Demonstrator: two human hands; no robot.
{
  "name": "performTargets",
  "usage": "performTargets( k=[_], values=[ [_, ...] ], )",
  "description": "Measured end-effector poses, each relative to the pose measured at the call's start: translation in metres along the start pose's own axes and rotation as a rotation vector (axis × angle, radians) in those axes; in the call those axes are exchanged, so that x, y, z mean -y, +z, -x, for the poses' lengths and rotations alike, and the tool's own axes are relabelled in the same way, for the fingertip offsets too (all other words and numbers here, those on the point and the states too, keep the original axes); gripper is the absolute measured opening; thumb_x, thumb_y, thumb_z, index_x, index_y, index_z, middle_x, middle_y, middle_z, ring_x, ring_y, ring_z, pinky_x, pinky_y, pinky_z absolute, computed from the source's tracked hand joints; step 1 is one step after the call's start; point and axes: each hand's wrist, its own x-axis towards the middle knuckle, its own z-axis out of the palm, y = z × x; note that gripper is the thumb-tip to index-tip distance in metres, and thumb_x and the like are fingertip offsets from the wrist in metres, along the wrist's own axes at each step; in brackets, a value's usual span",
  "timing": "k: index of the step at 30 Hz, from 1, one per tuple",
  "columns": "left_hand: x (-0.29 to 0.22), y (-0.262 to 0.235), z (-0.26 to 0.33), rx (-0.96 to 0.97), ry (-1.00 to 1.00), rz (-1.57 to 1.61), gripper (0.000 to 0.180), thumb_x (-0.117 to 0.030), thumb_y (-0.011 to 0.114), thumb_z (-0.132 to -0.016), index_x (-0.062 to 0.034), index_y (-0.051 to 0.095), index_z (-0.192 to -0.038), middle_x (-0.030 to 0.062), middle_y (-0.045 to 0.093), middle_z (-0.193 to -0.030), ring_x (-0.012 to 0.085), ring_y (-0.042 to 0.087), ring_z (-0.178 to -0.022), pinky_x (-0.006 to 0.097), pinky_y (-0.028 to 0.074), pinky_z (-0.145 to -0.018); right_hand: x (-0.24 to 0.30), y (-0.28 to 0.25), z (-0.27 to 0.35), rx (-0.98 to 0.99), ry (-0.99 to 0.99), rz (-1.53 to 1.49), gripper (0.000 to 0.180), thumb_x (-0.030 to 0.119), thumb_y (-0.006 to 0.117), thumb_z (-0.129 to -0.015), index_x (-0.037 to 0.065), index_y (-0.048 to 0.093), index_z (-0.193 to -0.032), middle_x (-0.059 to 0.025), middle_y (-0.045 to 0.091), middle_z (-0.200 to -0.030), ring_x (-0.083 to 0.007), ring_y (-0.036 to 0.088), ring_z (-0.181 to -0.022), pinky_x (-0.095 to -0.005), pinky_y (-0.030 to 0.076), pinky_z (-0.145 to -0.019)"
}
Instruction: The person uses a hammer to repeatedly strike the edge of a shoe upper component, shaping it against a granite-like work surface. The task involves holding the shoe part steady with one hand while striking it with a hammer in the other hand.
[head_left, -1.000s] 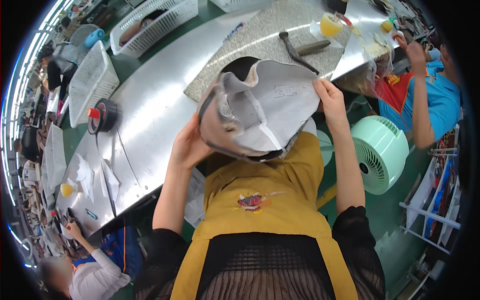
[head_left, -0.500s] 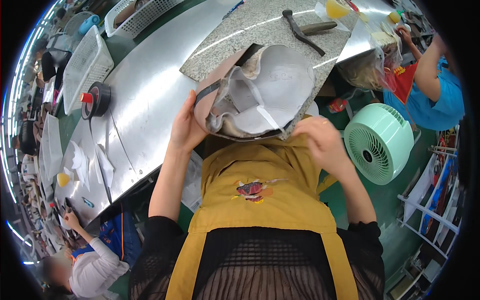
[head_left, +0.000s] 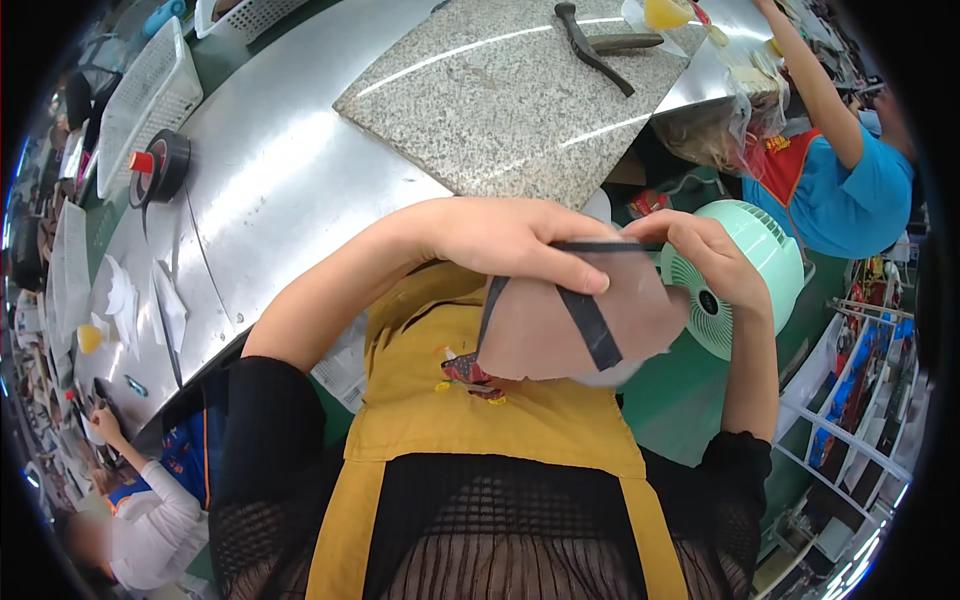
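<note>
In front of my apron, held up off the bench, is what looks like an unfinished leather bag. Its outside is dull pinkish brown with black tape strips across it; a bit of pale material shows beneath its lower edge. My left hand lies across the top edge, thumb over the brown face and fingers hidden behind. At the right end my right hand is closed, its curled fingers pinching the black top edge. The inside of the bag faces away and is out of sight.
A speckled stone slab rests on the metal bench, with a dark hammer at its far end. A black tape roll and white baskets are on the left. A green fan and a person in blue are on the right.
The bag has been turned over, from its pale inside to its brown outside, and brought nearer and to the right. My left hand now crosses over its top; my right hand has closed on its edge.
</note>
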Motion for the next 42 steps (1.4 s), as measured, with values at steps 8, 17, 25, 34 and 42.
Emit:
performTargets(
  k=[8,17,25,34,42],
  values=[
    [0.033,-0.008,-0.002,0.093,-0.081,-0.231,0.043,-0.036,0.055,-0.089,-0.0073,0.053,-0.122,0.0138,0.063,-0.100,0.0247,0.059,-0.093,0.033,0.045,-0.083,-0.009,0.002,0.004,0.183,0.098,0.303,0.026,0.019,0.072,-0.076,0.001,0.060,-0.091,-0.0120,0.056,-0.102,-0.0242,0.050,-0.105,-0.0344,0.039,-0.089],
    [0.063,0.025,0.025,-0.275,-0.001,-0.420,0.035,-0.029,0.066,-0.083,-0.0047,0.059,-0.108,0.0140,0.063,-0.081,0.0284,0.062,-0.079,0.036,0.046,-0.070,-0.019,0.066,-0.024,-0.080,-0.125,0.784,0.028,0.029,0.072,-0.072,0.007,0.062,-0.084,-0.0068,0.058,-0.083,-0.0250,0.053,-0.077,-0.0361,0.044,-0.069],
    [0.083,0.031,0.039,-0.377,-0.088,-0.482,0.025,-0.032,0.062,-0.084,-0.0088,0.064,-0.095,0.0105,0.064,-0.081,0.0291,0.062,-0.076,0.038,0.048,-0.064,-0.024,0.034,-0.024,0.149,0.110,0.706,0.018,0.023,0.069,-0.078,0.010,0.069,-0.089,-0.0012,0.056,-0.079,-0.0214,0.047,-0.082,-0.0317,0.041,-0.073],
    [0.094,0.039,0.026,-0.571,0.006,-0.532,0.021,-0.021,0.064,-0.083,-0.0069,0.064,-0.098,0.0095,0.060,-0.085,0.0277,0.059,-0.080,0.034,0.047,-0.069,-0.035,0.032,-0.031,-0.036,-0.136,0.807,0.012,0.018,0.071,-0.073,0.007,0.068,-0.076,-0.0016,0.056,-0.092,-0.0236,0.048,-0.103,-0.0404,0.035,-0.098],
    [0.083,0.044,0.031,-0.704,-0.122,-0.571,0.017,-0.020,0.064,-0.083,-0.0069,0.062,-0.094,0.0077,0.058,-0.086,0.0246,0.060,-0.077,0.034,0.047,-0.070,-0.043,0.042,-0.047,-0.100,-0.222,0.846,0.011,0.016,0.069,-0.074,0.007,0.064,-0.074,-0.0010,0.057,-0.079,-0.0206,0.054,-0.091,-0.0417,0.032,-0.101]
  ],
)
